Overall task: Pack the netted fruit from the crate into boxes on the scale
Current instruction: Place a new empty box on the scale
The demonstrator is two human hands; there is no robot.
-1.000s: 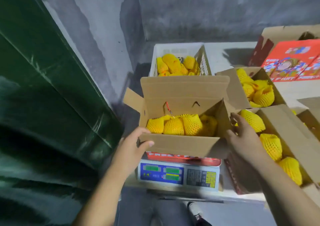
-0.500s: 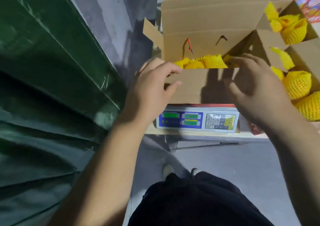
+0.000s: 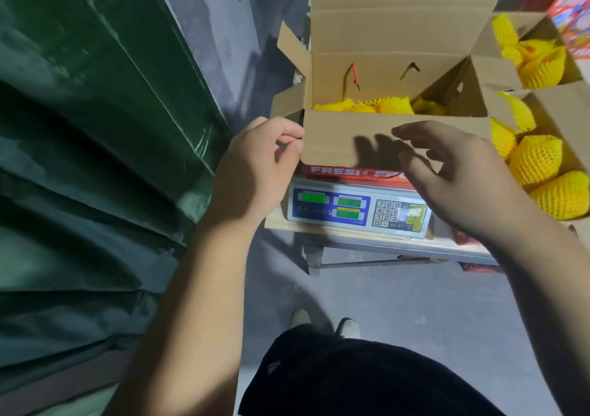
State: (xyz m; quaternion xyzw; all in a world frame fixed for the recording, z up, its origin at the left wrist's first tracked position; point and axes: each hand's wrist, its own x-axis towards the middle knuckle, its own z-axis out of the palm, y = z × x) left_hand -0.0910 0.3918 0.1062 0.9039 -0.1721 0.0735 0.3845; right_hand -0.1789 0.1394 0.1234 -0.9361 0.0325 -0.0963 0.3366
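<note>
The open box (image 3: 396, 141) is seen on the scale (image 3: 357, 208), with netted fruit (image 3: 376, 107) low inside. Its near flap's left corner is pinched by the left hand (image 3: 255, 172). The right hand (image 3: 456, 172) is held loose and empty just before that flap, whose long axis runs left to right.

Left hand (image 3: 255, 166) fingers curled in a pinch, right hand (image 3: 459, 172) spread loosely, forearms extended

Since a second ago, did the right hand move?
Yes. The right hand left the right end of the box and now sits in front of its front flap, above the scale.
</note>
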